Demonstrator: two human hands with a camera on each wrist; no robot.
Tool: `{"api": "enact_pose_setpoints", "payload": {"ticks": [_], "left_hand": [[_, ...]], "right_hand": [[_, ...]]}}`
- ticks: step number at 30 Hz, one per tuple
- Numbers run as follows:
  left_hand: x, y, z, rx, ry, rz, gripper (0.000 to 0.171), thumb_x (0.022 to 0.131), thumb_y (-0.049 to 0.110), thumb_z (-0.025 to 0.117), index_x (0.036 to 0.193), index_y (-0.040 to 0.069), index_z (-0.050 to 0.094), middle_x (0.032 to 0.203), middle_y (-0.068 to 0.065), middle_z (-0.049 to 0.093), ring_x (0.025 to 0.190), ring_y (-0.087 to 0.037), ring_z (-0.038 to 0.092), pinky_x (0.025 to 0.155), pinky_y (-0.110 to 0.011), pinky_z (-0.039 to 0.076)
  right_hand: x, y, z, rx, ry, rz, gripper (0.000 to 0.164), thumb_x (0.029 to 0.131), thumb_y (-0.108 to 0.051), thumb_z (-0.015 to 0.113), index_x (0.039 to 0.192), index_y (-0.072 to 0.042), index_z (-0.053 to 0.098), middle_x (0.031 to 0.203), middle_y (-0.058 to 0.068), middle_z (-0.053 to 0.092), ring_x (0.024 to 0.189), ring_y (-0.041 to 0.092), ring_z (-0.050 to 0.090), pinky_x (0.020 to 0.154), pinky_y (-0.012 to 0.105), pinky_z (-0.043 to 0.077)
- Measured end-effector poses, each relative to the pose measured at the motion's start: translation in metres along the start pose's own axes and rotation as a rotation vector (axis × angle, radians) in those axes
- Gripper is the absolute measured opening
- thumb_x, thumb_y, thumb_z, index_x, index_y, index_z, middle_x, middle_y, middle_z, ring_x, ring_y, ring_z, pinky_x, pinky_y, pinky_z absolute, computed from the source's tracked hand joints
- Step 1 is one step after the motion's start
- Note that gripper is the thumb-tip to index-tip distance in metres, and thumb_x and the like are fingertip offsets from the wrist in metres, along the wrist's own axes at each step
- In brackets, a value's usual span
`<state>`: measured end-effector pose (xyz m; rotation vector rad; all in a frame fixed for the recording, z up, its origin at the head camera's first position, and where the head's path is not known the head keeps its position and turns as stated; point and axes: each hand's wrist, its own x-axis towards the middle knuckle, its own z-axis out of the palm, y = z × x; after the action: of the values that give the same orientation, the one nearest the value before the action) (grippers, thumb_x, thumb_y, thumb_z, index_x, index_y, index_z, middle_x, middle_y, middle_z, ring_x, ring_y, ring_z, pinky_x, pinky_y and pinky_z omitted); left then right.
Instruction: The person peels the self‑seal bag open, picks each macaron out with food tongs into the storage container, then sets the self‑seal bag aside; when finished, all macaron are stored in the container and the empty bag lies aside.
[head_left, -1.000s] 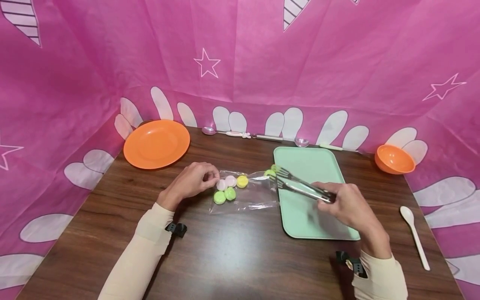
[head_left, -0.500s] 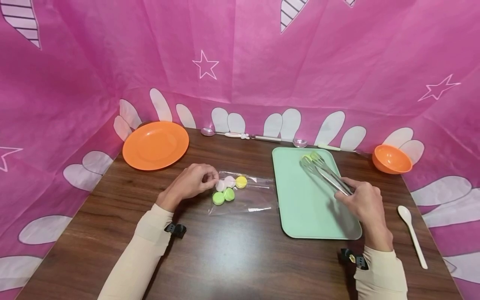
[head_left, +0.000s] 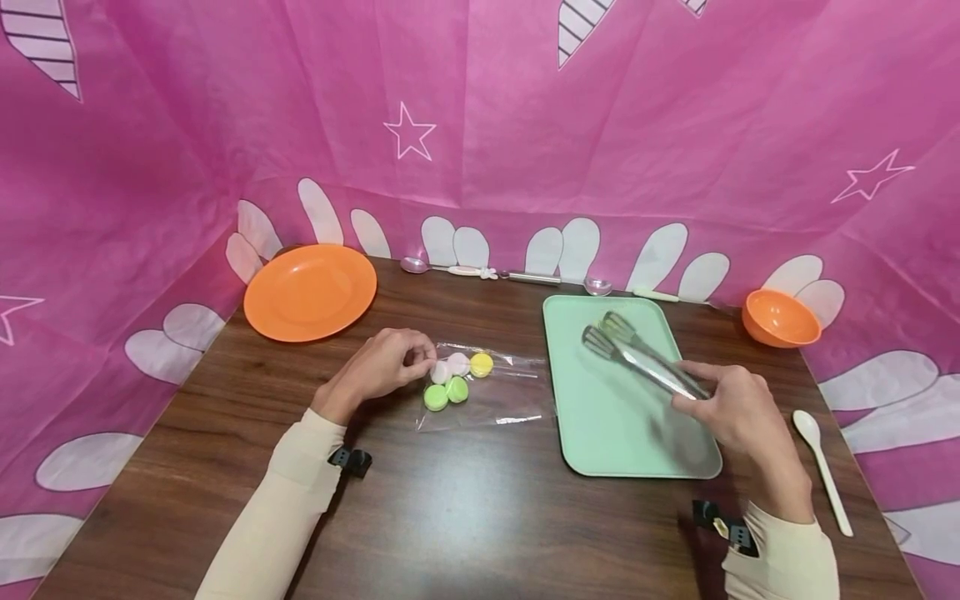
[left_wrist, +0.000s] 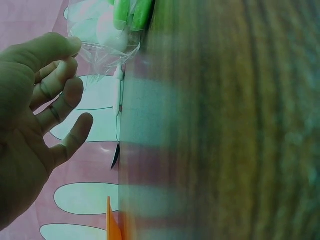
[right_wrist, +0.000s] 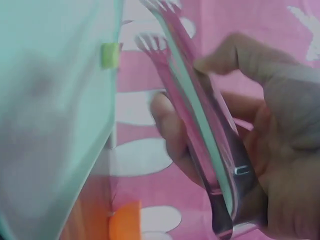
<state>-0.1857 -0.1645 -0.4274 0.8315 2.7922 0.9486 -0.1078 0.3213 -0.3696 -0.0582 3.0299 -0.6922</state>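
In the head view my left hand point(head_left: 382, 367) pinches the closed end of a clear plastic bag point(head_left: 502, 400) between thumb and fingertip. Inside it lie a yellow macaron point(head_left: 482, 364), pale pink macarons point(head_left: 457, 364) and green macarons point(head_left: 436, 397). My right hand point(head_left: 738, 408) grips metal tongs point(head_left: 645, 369) above the light green tray point(head_left: 622, 433), their slotted tips spread apart. On that tray sits a yellow-green macaron point(right_wrist: 110, 55), seen in the right wrist view clear of the tongs; in the head view the tips mostly cover it.
An orange plate point(head_left: 310, 292) stands at the back left and an orange bowl point(head_left: 782, 321) at the back right. Along the rear edge lie a spoon point(head_left: 414, 265), a ladle point(head_left: 597, 287) and other utensils. A white spoon point(head_left: 821, 471) rests near the right edge.
My right hand carried a green macaron in the tongs from the bag's mouth rightward to the tray. The tongs have released it and moved slightly back. The left hand stays in place.
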Motion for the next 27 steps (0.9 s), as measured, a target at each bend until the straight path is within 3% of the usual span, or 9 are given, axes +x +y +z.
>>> {"api": "enact_pose_setpoints", "payload": {"ticks": [4,9,15,21,27], "left_hand": [[0.0,0.001,-0.001,0.002,-0.003,-0.007,0.005,0.1,0.018,0.075,0.1,0.013,0.076,0.078,0.006,0.062,0.075,-0.009,0.054,0.07,-0.027,0.046],[-0.001,0.003,-0.001,0.0,-0.009,-0.013,0.005,0.1,0.017,0.076,0.101,0.012,0.077,0.078,0.006,0.063,0.075,-0.01,0.055,0.071,-0.027,0.047],[-0.001,0.003,0.001,-0.001,-0.009,0.0,0.004,0.099,0.017,0.077,0.1,0.013,0.077,0.077,0.006,0.062,0.074,-0.009,0.054,0.07,-0.026,0.046],[-0.001,0.003,0.001,0.008,0.0,0.029,0.005,0.099,0.018,0.079,0.101,0.014,0.077,0.08,0.006,0.065,0.076,-0.01,0.055,0.07,-0.028,0.047],[-0.001,0.0,0.002,0.003,0.026,0.071,0.004,0.099,0.014,0.077,0.103,0.016,0.078,0.102,0.002,0.071,0.094,-0.014,0.064,0.089,-0.037,0.057]], "right_hand": [[-0.005,-0.012,-0.001,0.062,-0.144,-0.104,0.049,0.084,-0.009,0.085,0.131,-0.002,0.075,0.075,0.001,0.063,0.059,0.006,0.046,0.05,0.025,0.037],[-0.006,-0.027,0.01,0.071,-0.187,-0.241,0.042,0.08,-0.006,0.086,0.121,-0.012,0.081,0.076,-0.007,0.067,0.063,0.0,0.047,0.053,0.023,0.039],[0.0,-0.044,0.03,0.107,-0.244,-0.286,0.039,0.08,-0.005,0.083,0.117,-0.014,0.082,0.08,-0.007,0.069,0.066,0.001,0.047,0.054,0.022,0.036],[0.007,-0.063,0.055,0.136,-0.188,-0.287,0.042,0.078,-0.004,0.079,0.12,-0.011,0.081,0.067,-0.009,0.061,0.055,0.001,0.039,0.05,0.022,0.03],[0.011,-0.079,0.072,0.157,-0.101,-0.277,0.045,0.077,-0.005,0.077,0.121,-0.011,0.081,0.061,-0.009,0.053,0.054,0.002,0.037,0.05,0.023,0.029]]}}
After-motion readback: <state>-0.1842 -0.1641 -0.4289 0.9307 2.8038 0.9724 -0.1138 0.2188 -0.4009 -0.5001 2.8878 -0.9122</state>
